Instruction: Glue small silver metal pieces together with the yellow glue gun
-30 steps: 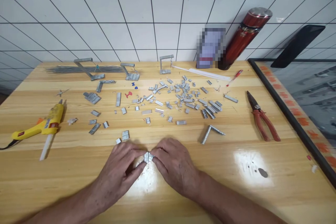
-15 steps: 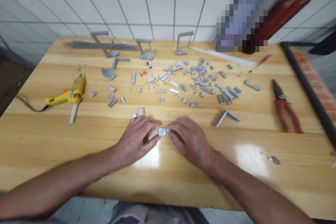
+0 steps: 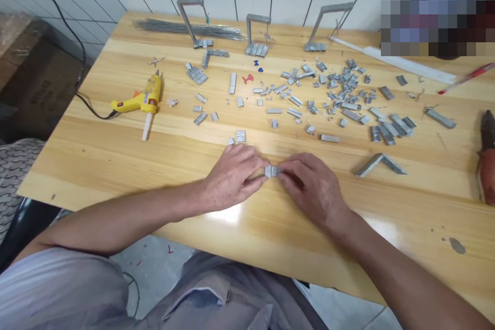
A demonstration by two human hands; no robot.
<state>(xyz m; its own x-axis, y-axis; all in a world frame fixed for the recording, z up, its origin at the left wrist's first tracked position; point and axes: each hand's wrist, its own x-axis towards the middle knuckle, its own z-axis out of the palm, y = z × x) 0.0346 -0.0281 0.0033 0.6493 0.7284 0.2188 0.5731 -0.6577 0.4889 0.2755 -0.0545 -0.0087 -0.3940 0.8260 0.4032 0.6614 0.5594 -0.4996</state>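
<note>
Between my fingertips are small silvery metal pieces [image 3: 271, 171], set side by side near the front of the wooden table [image 3: 154, 165]. My left hand [image 3: 232, 178] pinches them from the left with thumb and forefinger. From the right, my right hand [image 3: 315, 191] pinches the other end. Just beyond my left knuckles lie a small joined metal block [image 3: 241, 136] and a loose metal bit [image 3: 231, 141]. An L-shaped metal piece [image 3: 381, 164] rests to the right of my right hand.
A yellow glue gun [image 3: 149, 98] lies at the left, its cord running off the table. Scattered metal pieces [image 3: 348, 87] cover the middle. Bracket-shaped metal frames [image 3: 257, 36] stand at the back beside thin wires [image 3: 185, 29]. Red-handled pliers [image 3: 487, 170] are at the right edge.
The view has swung left and downward, bringing my lap and the floor into sight. Both hands keep their pinch on the metal pieces, whose exposed part looks slightly different.
</note>
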